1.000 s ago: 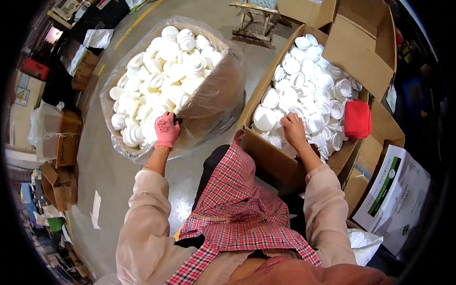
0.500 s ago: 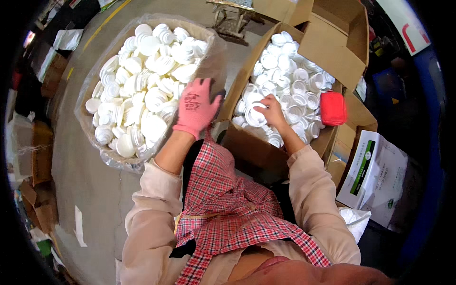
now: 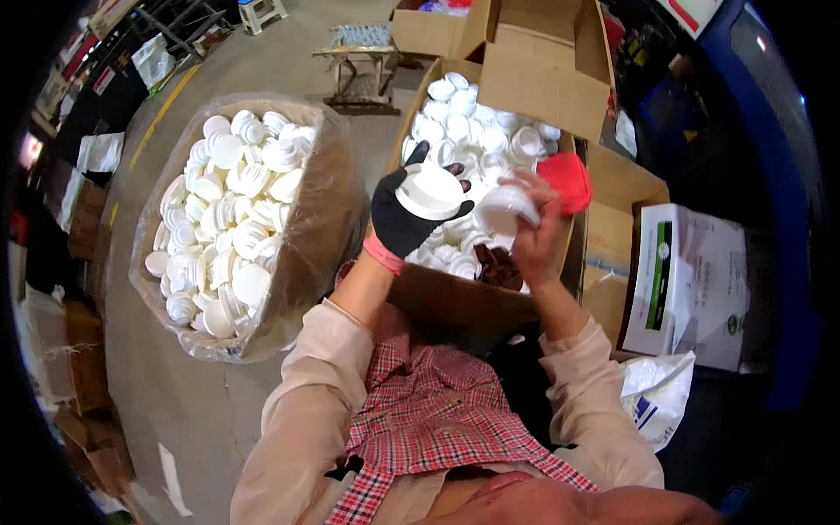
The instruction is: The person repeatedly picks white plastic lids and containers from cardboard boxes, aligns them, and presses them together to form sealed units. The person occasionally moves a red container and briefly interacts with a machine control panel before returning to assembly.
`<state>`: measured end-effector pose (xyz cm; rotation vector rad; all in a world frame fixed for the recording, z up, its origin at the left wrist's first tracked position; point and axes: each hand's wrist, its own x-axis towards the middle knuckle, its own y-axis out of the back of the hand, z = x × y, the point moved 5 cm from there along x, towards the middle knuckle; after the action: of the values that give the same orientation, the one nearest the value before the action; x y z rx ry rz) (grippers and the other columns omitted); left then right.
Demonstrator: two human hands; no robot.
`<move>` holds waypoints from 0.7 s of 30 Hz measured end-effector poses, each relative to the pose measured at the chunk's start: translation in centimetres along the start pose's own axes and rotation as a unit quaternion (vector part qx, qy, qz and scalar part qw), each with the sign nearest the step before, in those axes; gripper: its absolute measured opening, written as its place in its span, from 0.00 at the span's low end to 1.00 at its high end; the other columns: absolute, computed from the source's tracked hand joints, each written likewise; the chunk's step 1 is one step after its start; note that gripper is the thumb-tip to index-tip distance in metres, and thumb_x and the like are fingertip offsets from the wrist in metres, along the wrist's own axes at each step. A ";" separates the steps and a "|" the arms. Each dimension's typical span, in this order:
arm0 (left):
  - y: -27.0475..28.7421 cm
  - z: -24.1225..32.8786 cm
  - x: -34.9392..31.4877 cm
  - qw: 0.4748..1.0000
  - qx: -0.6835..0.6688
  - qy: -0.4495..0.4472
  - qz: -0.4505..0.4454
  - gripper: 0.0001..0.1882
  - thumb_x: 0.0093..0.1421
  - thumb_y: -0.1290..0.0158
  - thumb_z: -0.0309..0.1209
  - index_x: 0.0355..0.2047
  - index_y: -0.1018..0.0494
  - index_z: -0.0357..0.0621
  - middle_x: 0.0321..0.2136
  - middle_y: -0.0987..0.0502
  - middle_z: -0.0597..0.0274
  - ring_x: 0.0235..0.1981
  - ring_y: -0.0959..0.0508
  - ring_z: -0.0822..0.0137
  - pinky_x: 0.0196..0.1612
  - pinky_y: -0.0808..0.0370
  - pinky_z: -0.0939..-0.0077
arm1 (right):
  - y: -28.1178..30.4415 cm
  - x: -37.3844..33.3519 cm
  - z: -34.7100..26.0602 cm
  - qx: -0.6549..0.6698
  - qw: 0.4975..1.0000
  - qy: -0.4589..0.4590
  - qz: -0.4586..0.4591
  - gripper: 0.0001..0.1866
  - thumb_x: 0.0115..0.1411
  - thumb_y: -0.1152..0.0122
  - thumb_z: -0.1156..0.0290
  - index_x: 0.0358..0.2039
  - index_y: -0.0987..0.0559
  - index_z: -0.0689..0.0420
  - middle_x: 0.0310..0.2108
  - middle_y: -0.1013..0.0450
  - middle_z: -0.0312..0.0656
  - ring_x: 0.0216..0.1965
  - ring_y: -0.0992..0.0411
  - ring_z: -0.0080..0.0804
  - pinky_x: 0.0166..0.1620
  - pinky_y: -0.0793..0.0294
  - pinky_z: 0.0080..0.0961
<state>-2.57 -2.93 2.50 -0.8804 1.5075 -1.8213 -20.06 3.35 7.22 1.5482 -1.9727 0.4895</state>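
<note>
My left hand [image 3: 395,217], in a glove with a black palm and pink cuff, is turned palm up. Its fingers curl round a shallow white plastic lid [image 3: 429,194] with a raised rim. To its right, my bare right hand [image 3: 541,241] grips a second white lid [image 3: 505,210], tilted and smeared by motion. Both hands are above an open cardboard box [image 3: 455,289] heaped with similar white lids [image 3: 455,127]. By the box's near side, below my right hand, lies a crumpled dark brown thing [image 3: 499,266], its kind unclear.
At left stands a plastic-lined container [image 3: 319,192] piled with white lids. A red pouch [image 3: 567,182] sits at the box's right edge, under a raised flap [image 3: 547,92]. A small stool [image 3: 359,74] is beyond; a white carton [image 3: 691,280] and white bag [image 3: 656,394] are right.
My left hand has moved right from beside the left container, turned palm up and now holds a lid. My right hand has lifted a lid out of the box. The view has shifted.
</note>
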 end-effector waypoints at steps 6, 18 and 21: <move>-0.3 -3.9 1.7 0.995 0.027 0.081 -0.058 0.38 0.62 0.63 0.53 0.63 0.45 0.34 0.59 0.36 0.39 0.55 0.30 0.43 0.57 0.33 0.48 | 2.6 0.6 0.5 -0.124 0.989 -0.034 -0.078 0.27 0.55 0.43 0.78 0.56 0.37 0.57 0.62 0.41 0.50 0.61 0.39 0.41 0.60 0.38 0.33; -1.7 -3.9 3.3 0.985 0.034 0.091 -0.142 0.39 0.66 0.70 0.55 0.66 0.51 0.37 0.60 0.38 0.40 0.58 0.33 0.44 0.59 0.35 0.50 | 4.5 -0.4 2.4 0.248 0.946 -0.196 -0.064 0.38 0.51 0.38 0.80 0.63 0.41 0.56 0.60 0.42 0.45 0.61 0.40 0.41 0.58 0.32 0.42; -1.0 -3.1 2.8 0.993 0.007 0.058 -0.100 0.39 0.66 0.70 0.57 0.66 0.50 0.38 0.60 0.39 0.35 0.57 0.33 0.37 0.57 0.33 0.45 | 4.6 0.0 2.8 0.444 0.854 -0.270 0.016 0.33 0.57 0.44 0.75 0.63 0.43 0.56 0.58 0.41 0.48 0.57 0.34 0.45 0.54 0.27 0.50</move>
<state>-6.75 -3.20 3.39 -0.9639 1.5206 -2.0562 -25.07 2.90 5.36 2.4183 -2.3288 1.2168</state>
